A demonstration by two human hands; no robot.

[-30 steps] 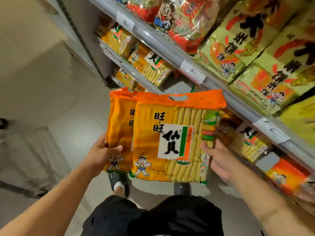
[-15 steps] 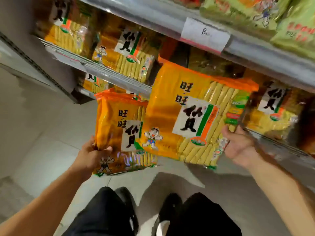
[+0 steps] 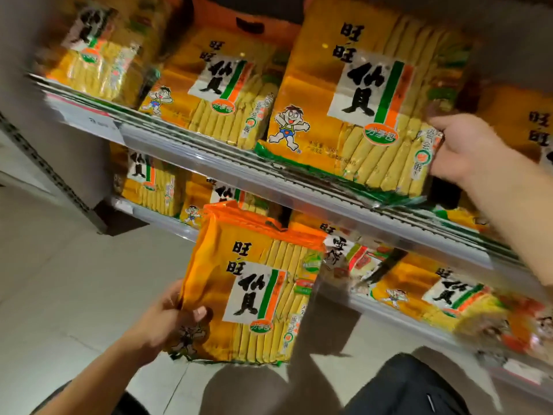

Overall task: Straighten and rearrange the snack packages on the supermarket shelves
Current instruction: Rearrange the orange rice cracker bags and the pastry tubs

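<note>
My right hand (image 3: 466, 151) grips one rice-cracker pack (image 3: 359, 94); I should push it upright onto the shelf (image 3: 209, 151), while my left hand (image 3: 167, 316) holds the second pack (image 3: 254, 289)

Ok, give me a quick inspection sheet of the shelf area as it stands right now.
Surface: upper shelf, metal edge strip, price label at its left.
Job's things: large orange pack resting on the upper shelf's front edge; second orange pack held off the shelves.
Clutter: like packs on the upper shelf and the lower shelf.
Hands: right hand grips the large pack's lower right corner; left hand grips the second pack's lower left.
Cables: nothing seen.
Surroundings: pale tiled floor.
</note>
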